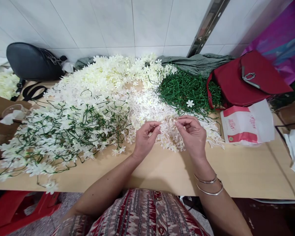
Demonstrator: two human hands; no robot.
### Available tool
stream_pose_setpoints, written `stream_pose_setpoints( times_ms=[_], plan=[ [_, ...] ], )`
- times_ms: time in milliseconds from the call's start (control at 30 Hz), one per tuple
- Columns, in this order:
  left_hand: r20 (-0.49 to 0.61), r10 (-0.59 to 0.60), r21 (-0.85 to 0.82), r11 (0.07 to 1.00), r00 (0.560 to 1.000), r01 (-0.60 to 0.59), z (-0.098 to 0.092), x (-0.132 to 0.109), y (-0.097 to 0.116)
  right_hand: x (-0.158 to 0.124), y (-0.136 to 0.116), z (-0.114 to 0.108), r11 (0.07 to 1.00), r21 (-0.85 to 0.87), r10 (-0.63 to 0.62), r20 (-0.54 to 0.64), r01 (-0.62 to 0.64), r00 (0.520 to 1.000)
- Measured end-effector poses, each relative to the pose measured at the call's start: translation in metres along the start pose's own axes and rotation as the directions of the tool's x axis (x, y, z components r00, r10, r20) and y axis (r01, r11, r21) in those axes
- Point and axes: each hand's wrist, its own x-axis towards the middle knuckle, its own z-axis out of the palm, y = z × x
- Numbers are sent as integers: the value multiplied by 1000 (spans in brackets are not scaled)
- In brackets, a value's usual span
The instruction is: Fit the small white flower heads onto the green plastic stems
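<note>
My left hand is closed in a pinch, thumb against forefinger, over a heap of white stringy flower pieces. What lies in that pinch is too small to make out. Close by on the right, my right hand also pinches, and something small and pale shows at its fingertips but blends into the white pieces behind. A gap separates the two sets of fingertips. Behind my right hand lies a tangle of green artificial stems with one white flower on top.
White flowers on green stems spread across the table's left side. Cream blossoms pile at the back. A black bag stands back left; a red bag and paper bag sit right. A red stool is below the table.
</note>
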Motion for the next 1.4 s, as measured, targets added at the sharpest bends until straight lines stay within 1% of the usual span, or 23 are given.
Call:
stream_pose_setpoints(
  times_ms=[100, 167, 233, 300, 400, 533, 700, 767, 833, 900, 933, 1000, 1067, 1133, 1267, 1367, 1400],
  plan=[
    [3, 4, 22, 1000, 1000, -4, -2, 1, 2, 5, 2, -5, 998, -47, -43, -82, 39, 996],
    [6, 21, 43, 999, 1000, -21, -2, 0, 5, 6, 3, -6, 993, -100, -69, -98, 59, 993],
    [19, 43, 74, 996, 999, -44, -2, -1, 7, 5, 3, -6, 985, -159, -81, -87, 66, 993],
    [51, 52, 98, 994, 997, -57, -1, -3, 10, 4, 2, -5, 980, -192, -61, -69, 47, 996],
    [132, 62, 130, 988, 989, -79, 1, -7, 14, 4, 2, -4, 985, -174, 10, -74, -22, 997],
    [217, 159, 197, 959, 963, -202, 4, -9, 14, 5, 9, -6, 985, -158, 49, -126, -69, 991],
    [296, 255, 290, 894, 921, -341, 4, -7, 11, 7, 16, -8, 989, -78, 114, -109, -123, 987],
    [282, 306, 327, 861, 909, -391, 2, -4, 10, 7, 15, -8, 992, -55, 110, -106, -116, 988],
    [219, 364, 389, 818, 905, -423, 0, 2, 9, 6, 13, -8, 992, -96, 68, -111, -79, 991],
    [141, 418, 503, 751, 898, -428, -4, 12, 8, 5, 11, -9, 984, -174, 9, -98, -26, 995],
    [120, 438, 574, 702, 891, -422, -6, 19, 6, 5, 11, -9, 980, -201, -10, -80, -7, 997],
    [145, 454, 701, 580, 879, -415, -11, 32, 2, 4, 10, -9, 979, -206, -11, -26, 5, 1000],
    [185, 440, 765, 497, 879, -409, -14, 44, -4, 3, 11, -9, 982, -191, 7, 24, -3, 1000],
    [199, 427, 779, 477, 882, -407, -17, 52, -8, 3, 11, -8, 978, -206, -6, 44, 15, 999],
    [195, 449, 755, 499, 872, -426, -18, 59, -10, 5, 11, -7, 958, -261, -101, 78, 118, 992],
    [150, 489, 734, 528, 859, -428, -16, 56, -2, 6, 10, -7, 947, -283, -131, 98, 154, 986],
    [115, 500, 713, 560, 859, -421, -15, 54, 2, 6, 9, -7, 948, -281, -125, 95, 147, 988]
  ],
)
